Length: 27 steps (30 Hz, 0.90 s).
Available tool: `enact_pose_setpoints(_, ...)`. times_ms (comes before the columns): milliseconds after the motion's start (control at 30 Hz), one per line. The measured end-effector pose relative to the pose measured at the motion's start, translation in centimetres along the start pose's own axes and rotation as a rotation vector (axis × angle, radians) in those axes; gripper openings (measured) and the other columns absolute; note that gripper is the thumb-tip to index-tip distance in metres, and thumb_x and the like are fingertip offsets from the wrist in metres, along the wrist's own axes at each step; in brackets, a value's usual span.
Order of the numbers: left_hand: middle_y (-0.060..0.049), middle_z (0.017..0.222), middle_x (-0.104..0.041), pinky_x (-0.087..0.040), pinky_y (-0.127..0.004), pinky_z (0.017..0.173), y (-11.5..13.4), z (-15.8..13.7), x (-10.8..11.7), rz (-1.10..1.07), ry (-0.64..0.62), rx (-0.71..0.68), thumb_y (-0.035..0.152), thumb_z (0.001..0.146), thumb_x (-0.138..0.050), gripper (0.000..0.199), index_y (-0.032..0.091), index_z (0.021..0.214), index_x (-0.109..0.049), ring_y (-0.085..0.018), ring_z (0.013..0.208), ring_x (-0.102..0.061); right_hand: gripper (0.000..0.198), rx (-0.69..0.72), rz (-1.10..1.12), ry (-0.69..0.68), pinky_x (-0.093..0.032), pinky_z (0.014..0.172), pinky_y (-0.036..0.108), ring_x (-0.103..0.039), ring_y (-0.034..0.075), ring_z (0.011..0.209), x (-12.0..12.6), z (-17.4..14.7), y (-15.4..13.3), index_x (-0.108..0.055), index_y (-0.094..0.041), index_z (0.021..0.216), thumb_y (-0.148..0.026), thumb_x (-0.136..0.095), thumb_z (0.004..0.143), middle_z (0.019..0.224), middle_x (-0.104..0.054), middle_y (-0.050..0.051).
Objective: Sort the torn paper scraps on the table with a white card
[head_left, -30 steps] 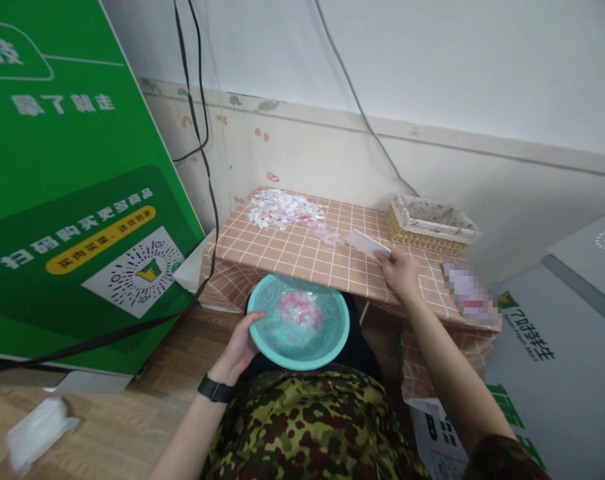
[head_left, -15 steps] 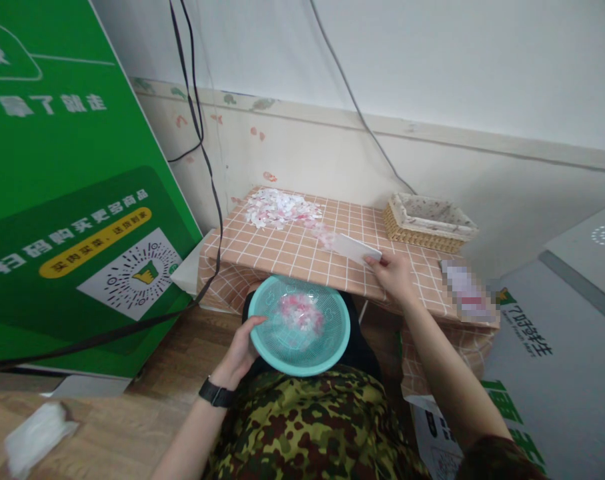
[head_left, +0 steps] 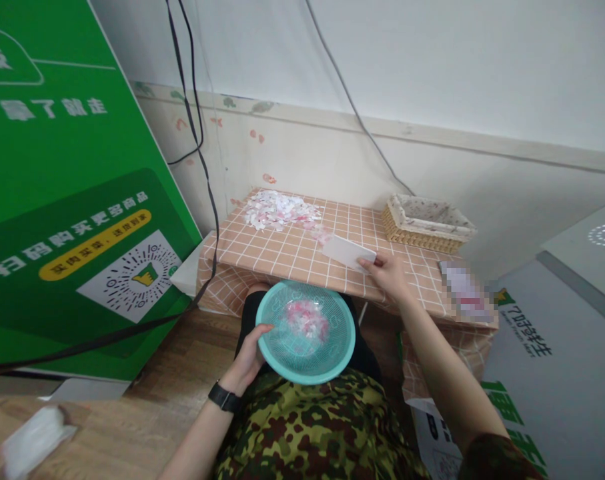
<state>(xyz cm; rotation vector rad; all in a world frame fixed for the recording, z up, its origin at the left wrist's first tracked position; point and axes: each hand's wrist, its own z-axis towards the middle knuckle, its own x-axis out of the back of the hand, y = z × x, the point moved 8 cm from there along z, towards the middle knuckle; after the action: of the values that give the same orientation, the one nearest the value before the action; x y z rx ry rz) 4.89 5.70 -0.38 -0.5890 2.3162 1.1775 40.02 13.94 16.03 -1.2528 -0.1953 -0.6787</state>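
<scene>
My left hand [head_left: 249,357] grips the left rim of a turquoise plastic colander [head_left: 339,343], which sits over my lap just below the table edge. Pink and white scraps [head_left: 307,320] lie in its bottom. With my right hand [head_left: 387,272] I pinch the right end of a thin white card [head_left: 349,252], held low over the checked tablecloth. A few pink scraps [head_left: 318,232] are on the cloth by the card's far left end. Beyond them, a heap of white and pink scraps [head_left: 279,210], seemingly paper, covers the table's back left corner.
A wicker basket [head_left: 399,231] with a cloth lining stands at the back right of the table [head_left: 267,250]. A blurred-out flat item [head_left: 465,292] lies near the right edge. Dark cables [head_left: 207,180] hang at the left, beside a green printed panel [head_left: 82,147].
The colander and my left hand have shifted slightly right and toward me. My right hand has moved the card a little left and closer to the front edge.
</scene>
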Motion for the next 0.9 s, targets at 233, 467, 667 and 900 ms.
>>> enact_pose_setpoints(233,-0.009,0.083,-0.079,-0.054,-0.033,0.075,-0.2,0.1,-0.1,0.022,-0.012,0.003,0.023,0.071,-0.073,0.019,0.012,0.087,-0.074,-0.024,0.073,-0.071,0.037,0.017,-0.116,0.019,-0.043,0.055,0.029,-0.061,0.020,0.062,-0.1,1.1,-0.4,-0.073,-0.014,0.082,-0.049,-0.062,0.081,0.072,-0.070,0.006)
enact_pose_setpoints(467,-0.008,0.082,-0.078,-0.053,-0.031,0.074,-0.2,0.0,-0.3,0.000,-0.018,0.014,0.021,0.073,-0.072,0.017,0.011,0.087,-0.073,-0.022,0.072,-0.070,0.034,-0.008,-0.098,0.101,-0.049,0.058,0.033,-0.065,0.024,0.069,0.8,1.9,0.7,-0.073,-0.014,0.087,-0.046,-0.066,0.076,0.073,-0.072,0.008)
enact_pose_setpoints(667,-0.009,0.081,-0.078,-0.053,-0.032,0.074,-0.3,0.0,-0.1,0.011,0.002,0.024,0.021,0.072,-0.072,0.018,0.011,0.087,-0.073,-0.023,0.071,-0.070,0.033,-0.006,-0.079,0.097,-0.052,0.063,0.035,-0.068,0.026,0.075,0.3,2.2,0.6,-0.073,-0.014,0.090,-0.043,-0.065,0.077,0.080,-0.074,0.009)
enact_pose_setpoints(900,-0.009,0.084,-0.078,-0.055,-0.033,0.074,-0.4,0.2,0.2,0.020,-0.013,0.019,0.024,0.073,-0.073,0.021,0.011,0.090,-0.074,-0.023,0.072,-0.070,0.039,-0.055,0.119,-0.006,-0.055,0.058,0.035,-0.069,0.026,0.072,-0.8,1.5,-0.6,-0.072,-0.013,0.092,-0.046,-0.071,0.072,0.087,-0.075,0.012)
